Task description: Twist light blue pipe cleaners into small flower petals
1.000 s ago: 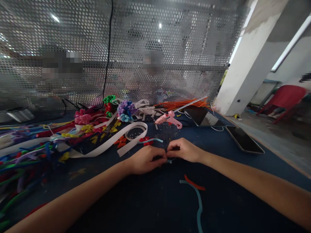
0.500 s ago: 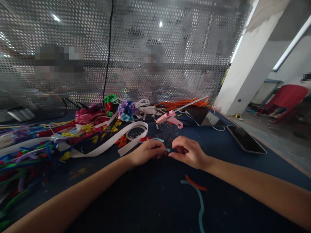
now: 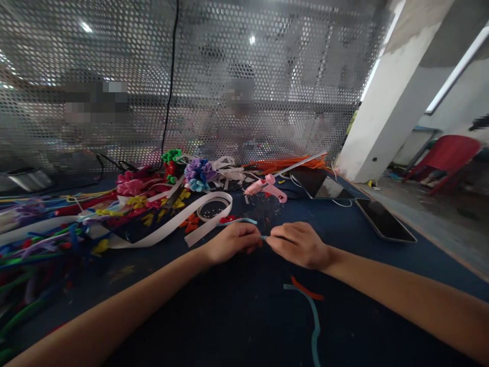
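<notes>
Dark blue felt tabletop runs up to a perforated metal screen. Left of my hands lies a heap of coloured pipe cleaners and a loose white ribbon strip. My left hand and right hand meet fingertip to fingertip, both pinched on a short teal pipe cleaner piece. Behind my hands lies a pink glue gun; right of them, a black phone.

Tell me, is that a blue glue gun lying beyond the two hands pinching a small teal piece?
Not quite: the glue gun is pink, not blue, as the head view shows. It does lie beyond the left hand and right hand, which pinch a small teal piece.
</notes>
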`<state>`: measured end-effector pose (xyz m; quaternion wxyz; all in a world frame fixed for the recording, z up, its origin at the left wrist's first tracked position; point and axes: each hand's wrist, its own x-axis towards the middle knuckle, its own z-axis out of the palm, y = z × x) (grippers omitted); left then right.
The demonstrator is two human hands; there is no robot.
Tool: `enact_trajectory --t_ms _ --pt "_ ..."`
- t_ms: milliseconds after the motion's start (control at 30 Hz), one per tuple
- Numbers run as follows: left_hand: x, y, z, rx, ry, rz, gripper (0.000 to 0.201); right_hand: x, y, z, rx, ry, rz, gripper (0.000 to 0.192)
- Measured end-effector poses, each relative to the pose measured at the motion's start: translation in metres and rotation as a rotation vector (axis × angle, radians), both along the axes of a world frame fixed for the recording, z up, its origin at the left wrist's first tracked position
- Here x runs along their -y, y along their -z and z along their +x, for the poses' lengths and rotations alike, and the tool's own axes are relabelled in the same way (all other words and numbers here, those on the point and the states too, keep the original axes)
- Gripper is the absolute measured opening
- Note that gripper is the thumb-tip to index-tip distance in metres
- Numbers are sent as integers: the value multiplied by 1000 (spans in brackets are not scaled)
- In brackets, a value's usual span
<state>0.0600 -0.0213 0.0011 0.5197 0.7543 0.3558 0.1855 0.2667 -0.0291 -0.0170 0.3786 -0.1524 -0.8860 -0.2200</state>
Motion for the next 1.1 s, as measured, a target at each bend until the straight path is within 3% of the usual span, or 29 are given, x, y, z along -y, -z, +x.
enact_trajectory --t_ms 200,433,533,700,933,1100 --pt "2 2 1 3 -44 67 26 -1 1 -3 25 58 -25 15" --pt "-2 7 1 16 -86 41 27 -2 0 -1 217 164 99 22" --pt "-1 7 2 20 -116 69 28 -2 2 -5 225 219 12 19" --pt "0 7 3 -8 -143 158 28 0 3 -13 101 269 -384 21" --pt "1 5 1 -86 -111 214 25 -4 -2 -15 -182 50 -1133 13" --pt "0 3 2 -100 -97 209 23 -14 -8 -14 -270 -12 -1652 15"
